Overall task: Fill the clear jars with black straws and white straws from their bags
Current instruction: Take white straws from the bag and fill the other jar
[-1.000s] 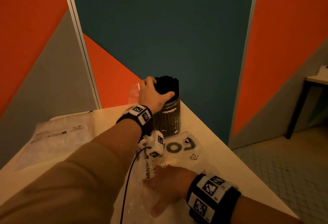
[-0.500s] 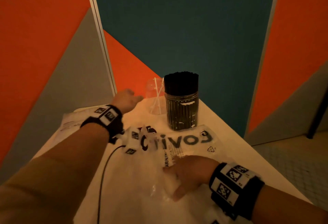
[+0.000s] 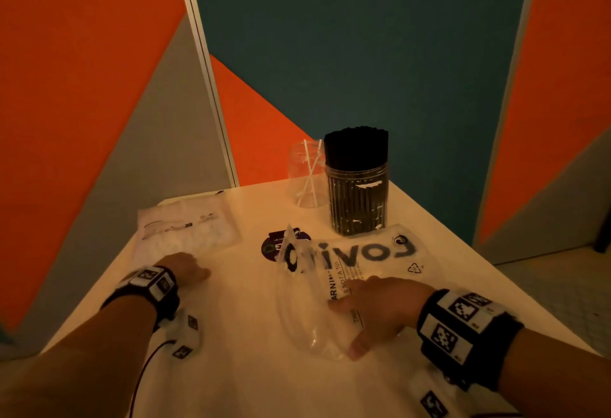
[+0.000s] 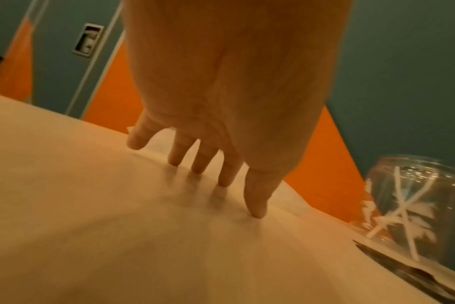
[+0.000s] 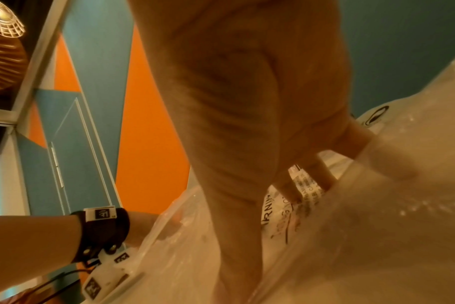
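A clear jar packed with black straws stands at the table's far end. Left of it stands a clear jar holding two white straws. The empty printed plastic bag lies in front of the jars, and my right hand rests flat on its near part, fingers spread against the film. A bag of white straws lies at the left. My left hand is at its near edge, straight fingertips touching the pale surface and holding nothing.
The white table narrows toward the orange, grey and teal wall panels. A dark round sticker lies partly under the printed bag. The table's right edge drops to a tiled floor.
My left hand left the top of the black-straw jar and swung left and back to the near edge of the white-straw bag. My right hand stayed on the printed bag.
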### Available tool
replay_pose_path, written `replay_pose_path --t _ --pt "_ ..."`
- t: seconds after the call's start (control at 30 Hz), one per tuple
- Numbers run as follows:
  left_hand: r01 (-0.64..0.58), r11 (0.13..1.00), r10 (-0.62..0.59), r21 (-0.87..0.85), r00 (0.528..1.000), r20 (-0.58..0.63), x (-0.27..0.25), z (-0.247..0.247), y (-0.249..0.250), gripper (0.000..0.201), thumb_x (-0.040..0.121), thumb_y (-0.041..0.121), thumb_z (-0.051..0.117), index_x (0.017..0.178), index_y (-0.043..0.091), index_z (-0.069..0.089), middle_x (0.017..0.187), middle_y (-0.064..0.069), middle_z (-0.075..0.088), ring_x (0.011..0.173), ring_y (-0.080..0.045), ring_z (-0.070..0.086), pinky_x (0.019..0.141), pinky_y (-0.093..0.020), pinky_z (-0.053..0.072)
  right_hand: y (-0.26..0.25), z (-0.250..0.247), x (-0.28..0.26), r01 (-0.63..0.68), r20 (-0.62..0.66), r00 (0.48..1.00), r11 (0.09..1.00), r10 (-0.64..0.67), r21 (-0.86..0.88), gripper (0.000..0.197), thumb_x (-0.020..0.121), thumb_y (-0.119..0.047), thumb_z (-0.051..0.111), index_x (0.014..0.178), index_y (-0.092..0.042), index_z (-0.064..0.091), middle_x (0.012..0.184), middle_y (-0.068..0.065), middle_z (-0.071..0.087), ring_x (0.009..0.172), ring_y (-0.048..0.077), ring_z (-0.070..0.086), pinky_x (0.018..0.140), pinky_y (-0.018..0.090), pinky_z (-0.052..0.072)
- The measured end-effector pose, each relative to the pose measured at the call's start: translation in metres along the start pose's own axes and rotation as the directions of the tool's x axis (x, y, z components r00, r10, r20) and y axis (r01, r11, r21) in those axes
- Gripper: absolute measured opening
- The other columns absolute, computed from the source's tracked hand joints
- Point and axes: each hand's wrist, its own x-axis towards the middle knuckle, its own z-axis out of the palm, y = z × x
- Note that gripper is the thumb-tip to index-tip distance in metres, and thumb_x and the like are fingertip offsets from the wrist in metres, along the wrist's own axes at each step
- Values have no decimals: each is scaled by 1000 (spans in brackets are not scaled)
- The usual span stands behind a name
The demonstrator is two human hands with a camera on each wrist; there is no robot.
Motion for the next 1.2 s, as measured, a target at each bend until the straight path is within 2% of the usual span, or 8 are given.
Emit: replay_pose_path --t 0.17,0.3,0.4,0.57,0.9,1.03,1.13,1.2 --pt "-19 1000 20 3 982 -188 1 -14 10 58 95 49 56 140 13 50 147 -9 46 135 -27 42 113 -39 30 -1 0 0 -12 -5 1000 1000 12 -14 98 77 -73 67 153 -54 9 167 -1 11 147 31 24 115 46 27" --pt "-23 999 13 -35 962 -272 14 -26 26 73 93 54 55 153 21 29 155 -14 31 140 -37 32 116 -47 25 2 3 3 -3 -27 1000 1000 3 8 98 74 -75 68 152 -56 11 165 -2 15 146 30 25 114 47 28" --pt "-75 996 63 -53 978 -200 25 -21 41 78 95 54 52 157 23 16 161 -12 21 146 -34 24 119 -45 18 5 4 4 1 -37 999 1000 -1 -1 99 74 -76 68 152 -57 11 166 -3 13 146 31 23 114 47 28" --pt "-102 994 101 -26 994 -49 15 -2 46 75 97 60 43 156 18 22 161 -8 24 146 -26 27 118 -38 23 5 5 6 2 -42 999 1000 -3 -27 98 74 -76 68 152 -56 11 166 -2 14 146 31 23 113 47 29" --pt "-275 947 257 163 958 126 -115 -8 46 61 97 59 43 138 15 53 142 -4 52 128 -22 48 110 -36 36 -1 1 4 -44 -13 999 999 43 -30 99 72 -78 66 150 -59 8 167 -6 10 150 30 19 117 49 24" --pt "-229 955 276 -190 921 275 -163 -35 37 40 92 53 57 122 26 65 110 3 72 94 -15 69 81 -30 55 -2 -1 3 -56 10 998 998 56 -32 100 73 -78 66 152 -57 8 168 -6 7 152 29 13 120 50 20" --pt "-171 889 237 -426 966 107 -164 -58 37 40 92 54 59 111 19 66 97 -3 75 83 -22 74 73 -34 59 -2 -2 4 -59 15 998 998 59 -31 100 74 -77 67 152 -56 9 167 -6 8 152 29 15 119 50 20" --pt "-122 941 111 -316 992 -54 -149 -62 44 50 93 57 54 116 13 63 113 -8 68 93 -25 68 77 -36 55 -1 -2 4 -57 20 998 998 57 -26 99 75 -75 68 153 -55 9 167 -6 8 152 29 15 118 50 21"
